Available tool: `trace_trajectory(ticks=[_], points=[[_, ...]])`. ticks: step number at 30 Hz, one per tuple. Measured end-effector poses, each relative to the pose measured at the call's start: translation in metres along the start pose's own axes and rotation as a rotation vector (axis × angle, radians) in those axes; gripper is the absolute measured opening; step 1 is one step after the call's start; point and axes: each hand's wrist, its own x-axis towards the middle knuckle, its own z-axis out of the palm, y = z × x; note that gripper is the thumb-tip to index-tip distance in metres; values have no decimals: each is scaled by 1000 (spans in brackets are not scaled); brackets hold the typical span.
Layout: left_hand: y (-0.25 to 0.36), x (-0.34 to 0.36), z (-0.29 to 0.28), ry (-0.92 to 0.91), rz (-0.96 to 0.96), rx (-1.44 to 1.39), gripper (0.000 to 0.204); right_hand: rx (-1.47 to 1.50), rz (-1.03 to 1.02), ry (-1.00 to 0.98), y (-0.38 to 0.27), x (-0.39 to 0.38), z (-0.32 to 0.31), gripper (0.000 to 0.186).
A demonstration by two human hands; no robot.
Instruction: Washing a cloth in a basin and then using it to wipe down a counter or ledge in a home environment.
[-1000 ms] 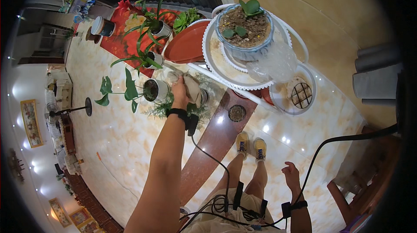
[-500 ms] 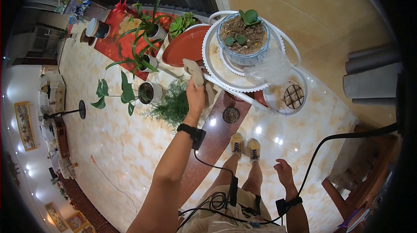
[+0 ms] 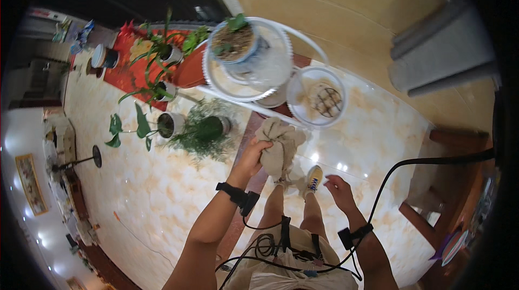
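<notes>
My left hand (image 3: 251, 156) grips a crumpled beige cloth (image 3: 281, 149), which hangs above the floor in front of my legs. To the right, my right hand (image 3: 339, 190) is empty, its fingers loosely bent and apart. Beyond the cloth stands a white tiered plant stand (image 3: 290, 47) with scalloped rims. On its top tier sits a pale blue pot (image 3: 248, 56) of soil with small green leaves, beside clear plastic (image 3: 273, 71). A lower round tier (image 3: 296, 112) has a dark grid at its middle. Neither hand touches the stand.
Several potted plants (image 3: 170, 123) line the floor at left, including a feathery fern (image 3: 203, 130). A red patterned mat (image 3: 130, 68) lies behind them. Wooden furniture (image 3: 454, 182) stands at right, with a black cable (image 3: 432, 165) crossing before it. A standing fan (image 3: 96, 156) is far left.
My left hand has drawn the cloth back from the stand's edge toward me and to the right. My right hand has shifted slightly left and up. The view has turned, and one foot has moved.
</notes>
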Motion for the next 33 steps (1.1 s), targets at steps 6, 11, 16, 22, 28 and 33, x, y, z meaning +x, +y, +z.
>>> trace_trajectory(ticks=[6,11,16,22,28,33], points=[[-71,3,74,-195,88,529,52,609,81,-204,-48,16,-20,54],[-79,-9,139,-500,68,886,45,1221,88,-87,-62,25,-31,48],[-43,4,121,-309,112,645,29,1406,165,-270,-45,40,-60,41],[2,17,-4,593,292,454,39,1563,123,-509,-97,85,-95,50],[21,55,-52,674,277,-309,40,1215,32,-397,-170,170,-109,49],[30,85,-5,589,600,-408,56,760,-110,-279,-218,264,-100,47]])
